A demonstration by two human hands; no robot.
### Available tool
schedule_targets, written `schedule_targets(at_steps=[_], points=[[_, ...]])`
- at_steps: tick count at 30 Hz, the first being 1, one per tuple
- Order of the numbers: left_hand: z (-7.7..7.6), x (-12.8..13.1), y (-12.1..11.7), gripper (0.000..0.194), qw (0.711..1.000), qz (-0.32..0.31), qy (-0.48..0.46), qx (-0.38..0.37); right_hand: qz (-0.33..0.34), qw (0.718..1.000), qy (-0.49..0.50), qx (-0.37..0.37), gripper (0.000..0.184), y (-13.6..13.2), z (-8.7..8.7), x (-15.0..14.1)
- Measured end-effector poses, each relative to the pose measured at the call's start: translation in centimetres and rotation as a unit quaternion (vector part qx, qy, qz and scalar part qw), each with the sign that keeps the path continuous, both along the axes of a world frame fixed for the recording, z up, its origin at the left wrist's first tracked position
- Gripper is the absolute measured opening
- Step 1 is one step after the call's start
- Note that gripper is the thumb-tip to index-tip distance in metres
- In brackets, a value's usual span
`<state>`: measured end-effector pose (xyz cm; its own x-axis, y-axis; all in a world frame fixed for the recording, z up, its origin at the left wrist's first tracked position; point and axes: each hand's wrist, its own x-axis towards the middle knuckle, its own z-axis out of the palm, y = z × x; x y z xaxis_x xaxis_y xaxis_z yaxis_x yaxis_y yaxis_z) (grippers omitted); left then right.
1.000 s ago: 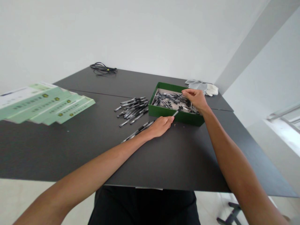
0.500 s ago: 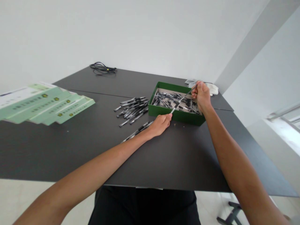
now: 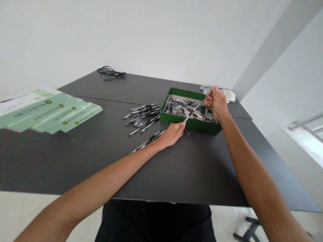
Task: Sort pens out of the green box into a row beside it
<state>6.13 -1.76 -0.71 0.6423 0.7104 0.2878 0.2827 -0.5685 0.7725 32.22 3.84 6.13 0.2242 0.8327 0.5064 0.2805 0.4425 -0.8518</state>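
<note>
Above the near wall of a shallow green cardboard box (image 3: 191, 126), a slim black-and-clear pen (image 3: 197, 107) slants across the box between my hands. My right grip (image 3: 217, 102) is closed in a pinch on the pen's upper end, and my fingers hide that end from view. My left grip (image 3: 173, 134) rests low on the dark bench (image 3: 202, 174), curled, with its fingertips at the pen's lower tip; I can't tell whether they are pressing it or only touching.

Inside the box, a tangle of black pens (image 3: 181, 107) overlaps too tightly to count. My right hand hides the box's far corner and part of some crumpled white gloves (image 3: 229, 96) behind it. Left of the box lies a loose heap of black pens (image 3: 142, 116), and a few more pens (image 3: 148, 141) run under my left wrist. Further left, a fanned stack of pale green printed cards (image 3: 47, 111) reaches the bench's left side, cut off by the frame. A coiled black cable (image 3: 111, 72) sits by the far edge. Open bench stretches in front of my forearms.
</note>
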Motion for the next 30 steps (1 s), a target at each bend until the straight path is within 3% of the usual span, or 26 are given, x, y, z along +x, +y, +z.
schedule_targets(at_steps=[16, 30], points=[[-0.12, -0.07, 0.05, 0.07, 1.0, -0.007, -0.018, -0.004, -0.046, 0.998, -0.024, -0.023, 0.076, -0.33, 0.47, -0.4], [-0.4, 0.07, 0.13, 0.072, 1.0, -0.006, -0.02, 0.008, 0.029, 0.998, 0.054, 0.032, 0.063, 0.18, -0.03, 0.04]])
